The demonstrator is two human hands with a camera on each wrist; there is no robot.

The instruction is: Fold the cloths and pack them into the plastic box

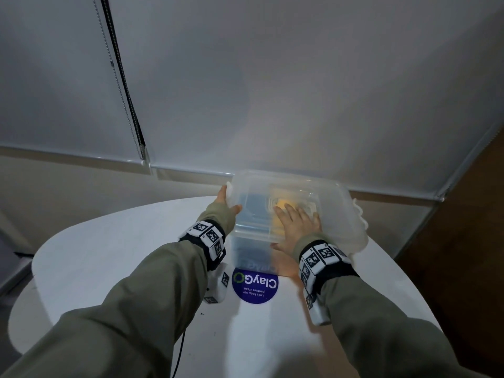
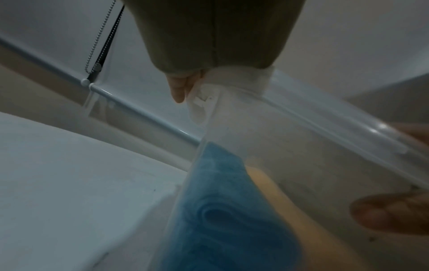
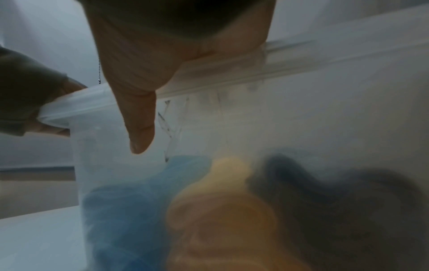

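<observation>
A clear plastic box (image 1: 341,214) with its lid on stands at the far side of the white table (image 1: 109,255). Through its walls show a folded blue cloth (image 2: 220,210), a yellow cloth (image 3: 220,210) beside it and a dark cloth (image 3: 336,210) further right. My left hand (image 1: 229,200) grips the lid's left rim, thumb on top and fingers at the side by the white latch (image 2: 202,102). My right hand (image 1: 296,222) lies flat on the lid with straight fingers, and its thumb (image 3: 139,119) hangs over the front wall.
A round blue ClayGo sticker (image 1: 255,285) lies on the table just in front of the box. Roller blinds with a bead chain (image 1: 117,77) hang close behind. A black cable (image 1: 180,350) runs off the near edge. Dark wooden floor (image 1: 463,241) shows at the right.
</observation>
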